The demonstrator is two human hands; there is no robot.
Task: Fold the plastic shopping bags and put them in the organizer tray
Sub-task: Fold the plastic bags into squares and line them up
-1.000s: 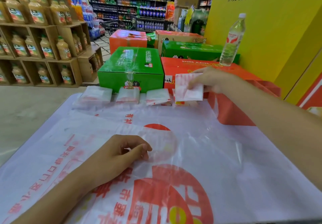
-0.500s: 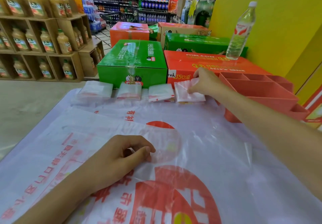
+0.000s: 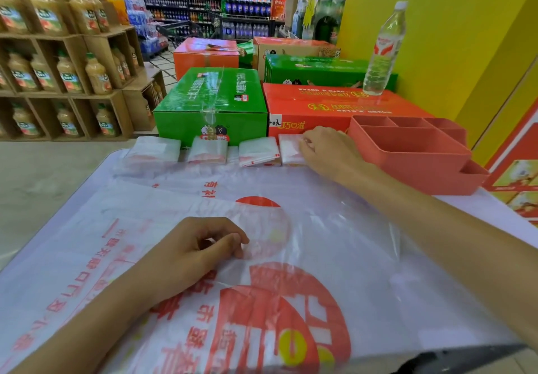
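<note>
1. Head view: the left hand (image 3: 186, 252) lies at 7 o'clock on the unfolded plastic bag (image 3: 291, 257) spread over the tabletop (image 3: 495, 216), its fingers curled and its thumb and fingertips pinching the film.
2. The right hand (image 3: 326, 149) reaches to 12 o'clock and rests on the rightmost folded bag (image 3: 288, 152), fingers bent over it; whether they grip it cannot be told.
3. Three more folded bags (image 3: 208, 150) sit in a row at 11 o'clock along the tabletop's far edge.
4. The coral organizer tray (image 3: 407, 155) stands at 2 o'clock, just beside the right hand.
5. A water bottle (image 3: 384, 50) stands upright on an orange carton (image 3: 334, 105) behind the tray.
</note>
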